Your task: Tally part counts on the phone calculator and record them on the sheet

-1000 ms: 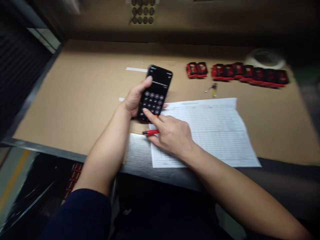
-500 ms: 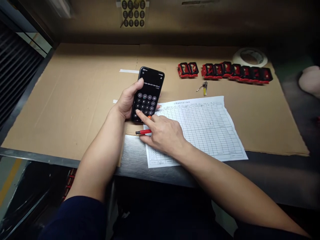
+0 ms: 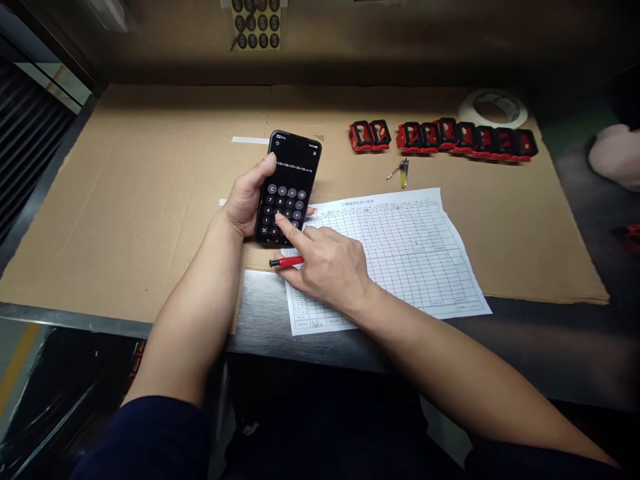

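My left hand (image 3: 246,199) is wrapped round a black smartphone (image 3: 295,163), tilted above the cardboard, with a calculator on its screen. The thumb lies along the phone's left edge and fingertips show at the right. My right hand (image 3: 333,267) has its index finger stretched onto the keypad, near the 2 and 5 keys. A red pen (image 3: 291,261) with a black end is tucked between its thumb and curled fingers. Beneath that hand lies a printed paper form (image 3: 400,250) with a grid and some handwriting.
Cardboard (image 3: 150,200) covers much of the metal table (image 3: 265,300). Several red-and-black plastic parts (image 3: 465,137) stand in a row, with two more (image 3: 369,135) to their left. Nail clippers (image 3: 403,173) lie nearby. A tape roll (image 3: 493,109) sits behind. Another person's hand (image 3: 617,157) shows at right.
My right index finger has moved from the lower-left keys slightly up and right on the keypad. More digits end the calculation line, and the result beneath is gone. The whole view has shifted slightly.
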Demonstrator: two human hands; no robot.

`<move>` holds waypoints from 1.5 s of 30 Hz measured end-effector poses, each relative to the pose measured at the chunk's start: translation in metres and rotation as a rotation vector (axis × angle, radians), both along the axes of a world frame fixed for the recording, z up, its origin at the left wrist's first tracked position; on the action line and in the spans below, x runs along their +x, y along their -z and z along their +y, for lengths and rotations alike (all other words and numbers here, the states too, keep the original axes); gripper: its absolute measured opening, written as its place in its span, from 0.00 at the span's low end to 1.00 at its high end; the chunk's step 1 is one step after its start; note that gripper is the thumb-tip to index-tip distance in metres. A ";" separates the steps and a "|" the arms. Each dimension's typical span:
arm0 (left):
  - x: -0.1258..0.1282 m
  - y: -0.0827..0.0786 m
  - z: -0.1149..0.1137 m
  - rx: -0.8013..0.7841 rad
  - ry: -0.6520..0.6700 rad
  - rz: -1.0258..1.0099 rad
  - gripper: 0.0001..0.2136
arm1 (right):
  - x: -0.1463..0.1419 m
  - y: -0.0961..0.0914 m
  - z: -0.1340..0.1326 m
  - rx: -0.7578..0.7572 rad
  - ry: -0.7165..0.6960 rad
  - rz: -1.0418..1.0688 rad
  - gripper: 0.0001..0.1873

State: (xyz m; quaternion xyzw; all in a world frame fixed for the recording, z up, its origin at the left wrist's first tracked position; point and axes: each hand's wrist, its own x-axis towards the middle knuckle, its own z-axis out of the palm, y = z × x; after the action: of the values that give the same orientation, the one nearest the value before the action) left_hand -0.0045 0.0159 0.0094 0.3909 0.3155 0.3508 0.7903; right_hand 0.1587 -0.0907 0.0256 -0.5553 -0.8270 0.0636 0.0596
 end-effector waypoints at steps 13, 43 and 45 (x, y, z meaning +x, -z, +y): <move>-0.002 0.001 0.001 0.008 -0.003 -0.009 0.37 | 0.002 0.005 -0.005 0.081 -0.094 0.104 0.28; -0.009 0.004 0.004 -0.028 0.071 -0.103 0.32 | 0.019 0.015 0.001 0.360 -0.023 0.121 0.14; -0.008 0.004 0.004 -0.028 0.070 -0.110 0.32 | 0.019 0.014 0.000 0.331 -0.023 0.116 0.15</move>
State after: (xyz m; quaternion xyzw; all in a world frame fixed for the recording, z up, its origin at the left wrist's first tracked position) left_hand -0.0128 0.0197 0.0056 0.3708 0.2627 0.3391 0.8237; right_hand 0.1779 -0.0904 0.0117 -0.5240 -0.8276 -0.0409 0.1969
